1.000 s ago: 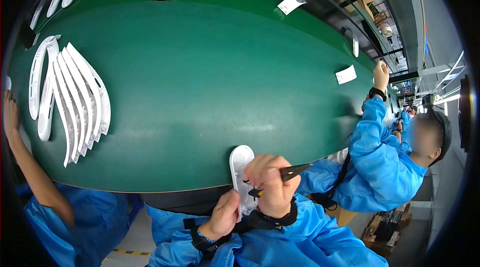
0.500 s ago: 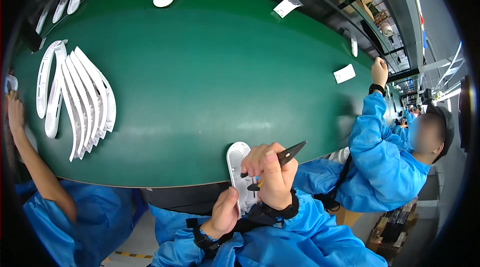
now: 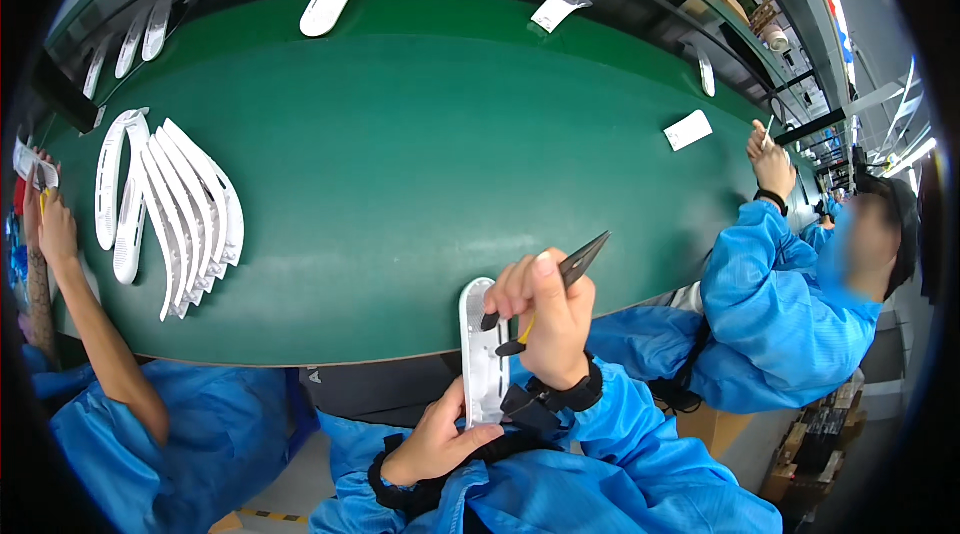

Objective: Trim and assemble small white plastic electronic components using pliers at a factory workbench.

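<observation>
Two bare hands at the near edge of the flat green tabletop [image 3: 400, 164]. Left hand [image 3: 438, 442], quick?

Pinching the lower end of a long, round-ended white plastic shell [image 3: 485, 374]. Thumb by the bottom end, fingers along the left side.

Where's the shell sitting?

Bottom centre, held lengthwise in front of the person, upper end overlapping the tabletop's edge in view. Touching it or not, can't tell.

Right hand [image 3: 553, 319]?

Fingers curled round dark metal pliers with yellow-and-black handles [image 3: 584, 260]. Nose points up and right, away from the shell; handle ends sit over or just beside the shell. Contact there, can't tell.

Rest of the table?

Left side: fan of curved white plastic strips [image 3: 205, 209], side by side, with a slotted white arch-shaped piece [image 3: 108, 184] just beside it. Far edge: rounded white plastic cover [image 3: 333, 2]. Right side: small flat white packet [image 3: 688, 130].

People?

Co-worker in a blue jacket [image 3: 780, 319] on the right, one hand raised near the table's far right. Another person's bare forearm [image 3: 108, 334] on the left.
</observation>
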### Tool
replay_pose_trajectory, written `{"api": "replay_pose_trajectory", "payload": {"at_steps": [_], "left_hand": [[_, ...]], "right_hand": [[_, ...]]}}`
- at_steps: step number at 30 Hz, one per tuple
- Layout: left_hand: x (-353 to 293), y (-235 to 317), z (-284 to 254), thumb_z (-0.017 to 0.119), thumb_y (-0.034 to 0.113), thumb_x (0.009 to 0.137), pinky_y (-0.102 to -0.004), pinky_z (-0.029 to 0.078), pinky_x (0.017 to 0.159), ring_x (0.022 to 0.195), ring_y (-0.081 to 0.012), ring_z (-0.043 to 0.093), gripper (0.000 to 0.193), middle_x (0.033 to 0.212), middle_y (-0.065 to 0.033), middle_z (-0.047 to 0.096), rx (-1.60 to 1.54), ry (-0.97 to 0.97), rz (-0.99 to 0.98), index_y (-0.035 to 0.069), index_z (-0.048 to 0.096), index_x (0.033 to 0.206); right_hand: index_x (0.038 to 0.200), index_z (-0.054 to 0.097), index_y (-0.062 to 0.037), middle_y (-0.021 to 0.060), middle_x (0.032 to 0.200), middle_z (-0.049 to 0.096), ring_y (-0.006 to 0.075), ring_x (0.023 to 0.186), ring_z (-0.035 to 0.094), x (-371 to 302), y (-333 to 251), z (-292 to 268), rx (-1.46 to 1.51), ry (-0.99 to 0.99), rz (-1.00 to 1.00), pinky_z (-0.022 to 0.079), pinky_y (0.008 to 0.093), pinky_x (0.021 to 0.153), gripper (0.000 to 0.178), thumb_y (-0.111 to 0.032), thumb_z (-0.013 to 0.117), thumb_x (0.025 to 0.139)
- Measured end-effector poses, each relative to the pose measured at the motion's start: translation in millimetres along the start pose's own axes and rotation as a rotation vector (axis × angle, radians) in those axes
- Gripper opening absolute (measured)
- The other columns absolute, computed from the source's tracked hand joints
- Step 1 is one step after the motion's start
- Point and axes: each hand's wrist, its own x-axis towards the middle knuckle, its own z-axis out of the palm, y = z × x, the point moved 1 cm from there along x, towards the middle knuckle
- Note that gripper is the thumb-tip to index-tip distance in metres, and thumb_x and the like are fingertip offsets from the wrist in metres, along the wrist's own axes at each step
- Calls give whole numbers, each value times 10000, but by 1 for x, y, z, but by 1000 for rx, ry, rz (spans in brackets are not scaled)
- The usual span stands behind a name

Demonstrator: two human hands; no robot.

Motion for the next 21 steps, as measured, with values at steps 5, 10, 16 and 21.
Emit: {"api": "replay_pose_trajectory", "payload": {"at_steps": [5,10,16,21], "left_hand": [[-6,4,0,627,102,940,-316,557,807,921,-188,710,433,1021,-124,708,136,127,-81,-60,479,1313],[-2,31,16,657,58,848,-391,520,645,701,-326,647,424,884,-178,658,923,326,415,-44,569,1250],[1,43,27,676,35,797,-358,479,620,711,-256,605,577,946,-122,635,1213,309,415,-39,510,1344],[6,47,24,698,49,793,-366,478,663,761,-269,597,698,1015,-129,619,1183,194,389,-4,428,1434]], "right_hand": [[738,425,-45,66,614,444,180,568,461,9,-28,-8,129,12,-31,467,365,582,337,-190,462,1039],[1093,581,52,48,707,587,108,641,543,1,-50,-44,-322,-240,16,440,251,589,397,-311,650,948],[1231,596,68,84,942,664,142,838,615,-12,-55,-59,-412,-493,189,484,274,744,603,-399,723,872],[1206,599,67,102,987,671,160,876,629,-11,-50,-67,-347,-472,297,494,285,773,622,-429,673,839]]}}
